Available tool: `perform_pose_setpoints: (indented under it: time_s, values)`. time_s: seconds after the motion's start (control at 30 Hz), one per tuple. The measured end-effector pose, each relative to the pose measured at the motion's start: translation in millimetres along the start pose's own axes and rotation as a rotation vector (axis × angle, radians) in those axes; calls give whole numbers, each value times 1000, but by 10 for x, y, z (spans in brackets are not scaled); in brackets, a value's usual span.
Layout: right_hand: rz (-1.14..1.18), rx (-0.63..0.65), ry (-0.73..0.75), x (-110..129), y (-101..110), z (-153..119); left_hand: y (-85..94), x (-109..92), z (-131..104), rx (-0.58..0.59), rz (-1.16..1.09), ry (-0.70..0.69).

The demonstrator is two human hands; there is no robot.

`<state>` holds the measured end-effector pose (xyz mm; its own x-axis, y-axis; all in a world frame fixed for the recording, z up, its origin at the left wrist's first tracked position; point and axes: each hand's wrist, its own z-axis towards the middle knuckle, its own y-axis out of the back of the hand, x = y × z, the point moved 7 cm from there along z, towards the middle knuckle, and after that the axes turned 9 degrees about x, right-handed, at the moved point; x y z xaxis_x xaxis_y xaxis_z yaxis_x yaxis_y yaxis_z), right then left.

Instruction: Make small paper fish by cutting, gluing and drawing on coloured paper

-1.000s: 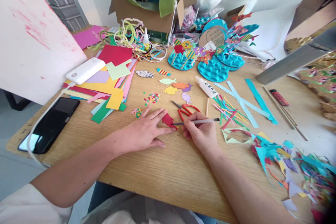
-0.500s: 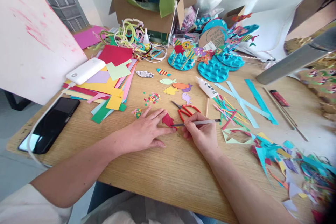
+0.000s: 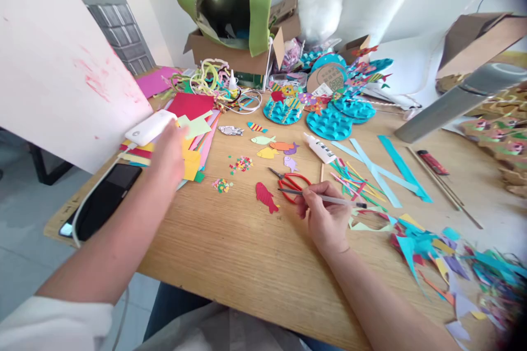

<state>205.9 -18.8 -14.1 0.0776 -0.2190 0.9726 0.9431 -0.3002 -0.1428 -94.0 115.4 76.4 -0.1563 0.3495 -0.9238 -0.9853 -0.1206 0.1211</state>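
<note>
A slim grey pen (image 3: 333,199) rests in my right hand (image 3: 327,219), its dark tip pointing left over the red scissor handles. My left hand (image 3: 168,151), blurred by motion, is over the stack of coloured paper (image 3: 191,164); its fingers cannot be made out. Between the hands a red paper fish (image 3: 265,197) with drawn lines lies flat on the wooden table. Red-handled scissors (image 3: 294,176) lie just above the right hand. Several cut paper fish, among them a yellow fish (image 3: 267,153) and a lilac fish (image 3: 290,164), are farther back.
Paper confetti (image 3: 241,164) lies in small piles. A white glue bottle (image 3: 321,149) and thin paper strips (image 3: 358,184) are right of centre. Paper scraps (image 3: 432,255) cover the right side. A phone (image 3: 109,197) and a corded white power bank (image 3: 150,126) are left. Blue egg-tray bases (image 3: 329,122) stand behind.
My left hand has left the red paper fish and moved left to the paper stack. The pen has lifted off the fish and shifted right with my right hand. The view has tilted up.
</note>
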Motion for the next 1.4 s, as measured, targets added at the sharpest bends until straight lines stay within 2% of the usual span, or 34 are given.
perform_pose_setpoints:
  time_s: [0.07,0.13,0.23,0.33,0.4,0.6,0.83,1.17,1.4]
  values:
    - [-19,7,-15,3,-11,12,-176,-69,-180,81,68,-77]
    - [-40,6,-37,8,-9,31,-489,-305,-498,299,347,-376]
    - [-78,-13,-74,15,19,61,-885,-397,-982,616,642,-593]
    - [-126,-11,-100,25,27,82,-1090,-325,-1308,819,788,-679]
    - [-140,1,-115,27,16,90,-1148,-239,-1435,879,842,-676]
    - [-147,9,-143,14,-7,95,-1215,-21,-1619,947,945,-596]
    - [-124,82,-188,-42,-94,78,-1237,132,-1582,966,1038,-521]
    - [-170,148,-266,-163,-152,68,-1211,134,-1537,930,992,-505]
    - [-181,117,-266,-152,-135,70,-1198,143,-1527,949,937,-486]
